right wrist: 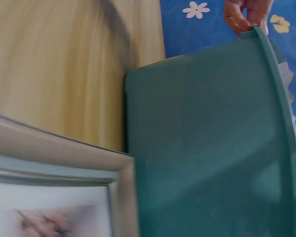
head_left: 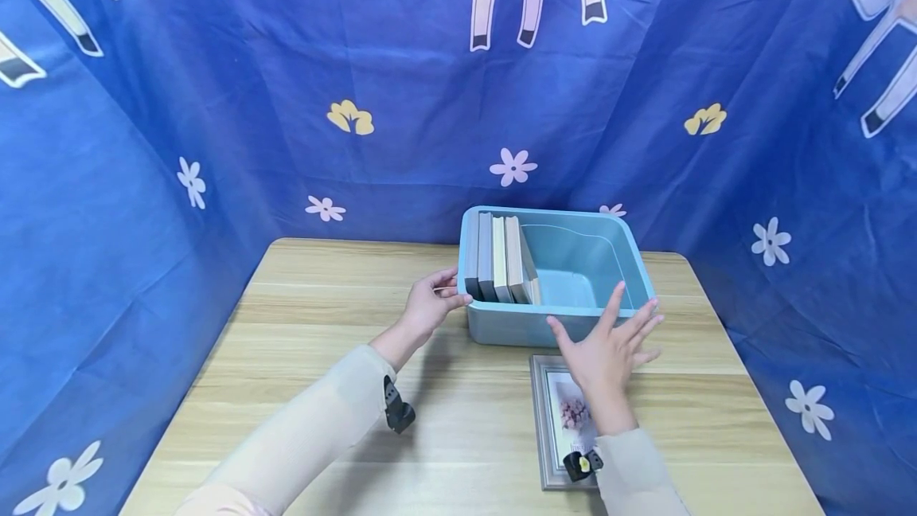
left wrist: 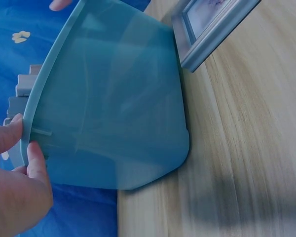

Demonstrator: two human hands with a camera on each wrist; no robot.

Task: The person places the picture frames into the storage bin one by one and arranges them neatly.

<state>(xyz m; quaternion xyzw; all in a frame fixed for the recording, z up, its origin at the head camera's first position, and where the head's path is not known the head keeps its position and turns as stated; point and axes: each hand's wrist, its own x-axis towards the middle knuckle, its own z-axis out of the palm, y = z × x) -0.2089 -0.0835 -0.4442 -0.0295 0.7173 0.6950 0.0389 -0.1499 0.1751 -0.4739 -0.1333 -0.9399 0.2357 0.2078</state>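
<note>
A blue plastic bin (head_left: 530, 326) stands toward the back of the table. Upright inside it, along its left side, are several books (head_left: 501, 261), seen mostly from their edges. My left hand (head_left: 427, 305) pinches the bin's rim at the front left corner; the left wrist view shows thumb and fingers on either side of that rim (left wrist: 37, 98). Over the front right part of the bin, my right hand (head_left: 609, 349) has its fingers spread and holds nothing; whether it touches the rim I cannot tell. Below that hand a grey picture frame (head_left: 540, 420) with a flower picture lies flat, partly covered by the right forearm.
The wooden table (head_left: 322, 341) extends to both sides of the bin. Blue printed cloth (head_left: 415, 126) hangs behind and along both sides, close to the bin's back. The picture frame lies just in front of the bin.
</note>
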